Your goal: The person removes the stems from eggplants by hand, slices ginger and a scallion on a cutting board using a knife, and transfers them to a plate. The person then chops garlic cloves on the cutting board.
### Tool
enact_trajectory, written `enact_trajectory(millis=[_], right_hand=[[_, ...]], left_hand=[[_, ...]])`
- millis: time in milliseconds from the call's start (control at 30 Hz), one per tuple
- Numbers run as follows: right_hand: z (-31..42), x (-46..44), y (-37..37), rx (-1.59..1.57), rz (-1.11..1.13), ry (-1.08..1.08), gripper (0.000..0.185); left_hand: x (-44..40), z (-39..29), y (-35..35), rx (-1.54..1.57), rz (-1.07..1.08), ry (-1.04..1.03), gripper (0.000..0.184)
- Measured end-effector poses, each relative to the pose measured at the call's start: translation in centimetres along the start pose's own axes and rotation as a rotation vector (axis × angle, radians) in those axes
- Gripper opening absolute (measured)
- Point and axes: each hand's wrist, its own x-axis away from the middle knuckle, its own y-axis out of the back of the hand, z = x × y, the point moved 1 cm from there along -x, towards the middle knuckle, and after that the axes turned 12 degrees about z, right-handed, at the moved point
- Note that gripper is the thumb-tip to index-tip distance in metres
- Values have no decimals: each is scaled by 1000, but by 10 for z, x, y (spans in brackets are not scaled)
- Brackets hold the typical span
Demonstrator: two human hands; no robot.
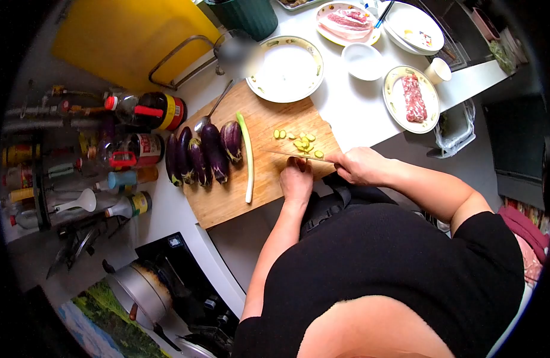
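My right hand [361, 166] is closed round the handle of a kitchen knife [299, 156], its blade reaching left across the near edge of the wooden cutting board [218, 206]. Against the blade, my left hand [297, 180] has its fingers curled down on the board; what they press on is mostly hidden. Just beyond the knife lie several yellow-green slices [303, 144] with darker rims. A green onion [247, 158] stretches lengthwise on the board to the left. Beside it, several purple eggplants [210, 152] lie in a row, partly off the board.
A large plate [285, 71] overlaps the board's far edge. Further right stand a white bowl [362, 61], a plate of meat [413, 101], another meat plate [346, 24] and a paper cup [438, 71]. Bottles [147, 110] crowd the left, with a spoon [218, 104] by the eggplants.
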Motion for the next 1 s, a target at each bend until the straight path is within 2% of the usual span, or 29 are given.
enact_trajectory(millis=[300, 367, 533, 767, 833, 900, 933, 967, 1000], right_hand=[[2, 4, 0, 128, 63, 11, 21], [3, 4, 1, 114, 96, -8, 21], [6, -3, -4, 80, 91, -21, 23], [-2, -22, -7, -36, 55, -30, 23], [-7, -25, 3, -83, 90, -65, 24], [-6, -26, 14, -35, 86, -28, 24], [-6, -27, 19, -38, 125, -61, 23], [-4, -25, 22, -42, 115, -65, 23], [-1, -22, 25, 12, 91, -3, 22]], left_hand=[[2, 11, -2, -63, 50, 23, 27], [4, 6, 2, -49, 35, 12, 28], [4, 3, 7, -200, 131, 128, 23], [14, -2, 20, -134, 113, 111, 19], [21, 3, 33, 13, 60, 142, 19], [26, 19, 47, 194, -16, 89, 12], [28, 23, 60, 294, -8, 143, 10], [30, 33, 74, 511, -8, 137, 6], [35, 14, 97, 650, -46, 116, 1]])
